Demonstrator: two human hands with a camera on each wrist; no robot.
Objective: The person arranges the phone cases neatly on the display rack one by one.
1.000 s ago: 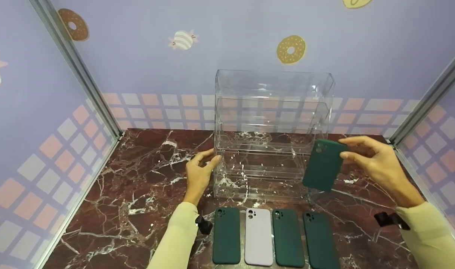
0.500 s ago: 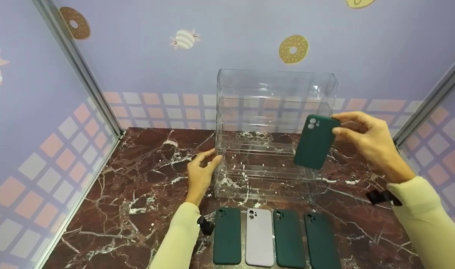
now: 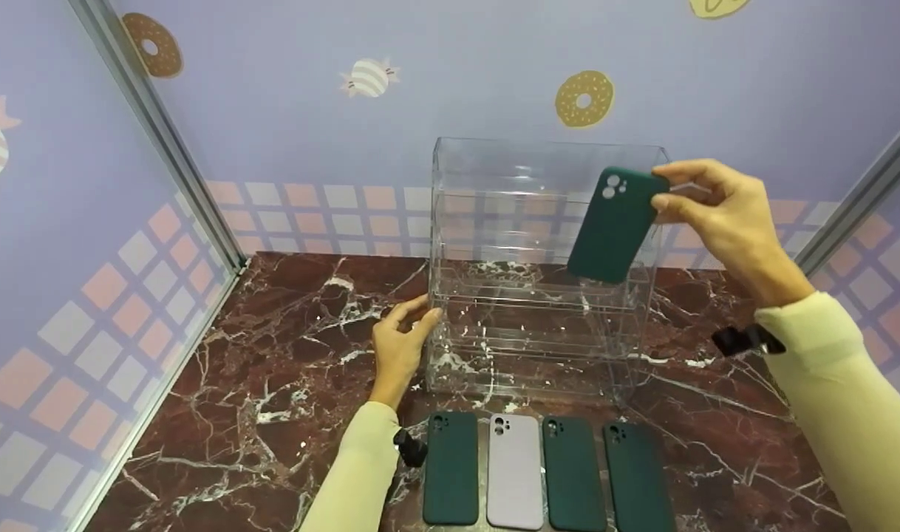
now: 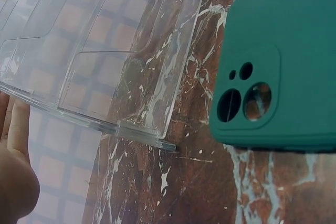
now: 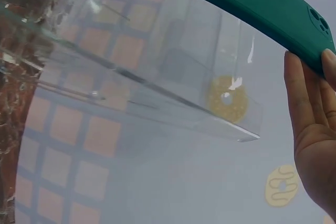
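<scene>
Upper right, right hand (image 3: pixel 734 218) pinches green phone case (image 3: pixel 614 229) by its corner; centre, left hand (image 3: pixel 398 343), fingers unclenched, should steady clear rack (image 3: pixel 509 298).

— Phone cases (image 3: pixel 452 469), tally?
— Five: four green cases (image 3: pixel 614 229), one pale lilac case (image 3: pixel 515 471).
— Clear rack (image 3: pixel 524 299), how many?
— One.
— Left hand (image 3: pixel 400 340), right hand (image 3: pixel 734 222)?
— One of each, two hands altogether.
— Black wrist devices (image 3: pixel 410 448)?
— Two, one per wrist.
— Doughnut prints (image 3: pixel 600 92), head view?
— Three, one only part-seen.
— Striped sweet prints (image 3: pixel 369 77), same view?
— Two, one likewise part-seen
</scene>
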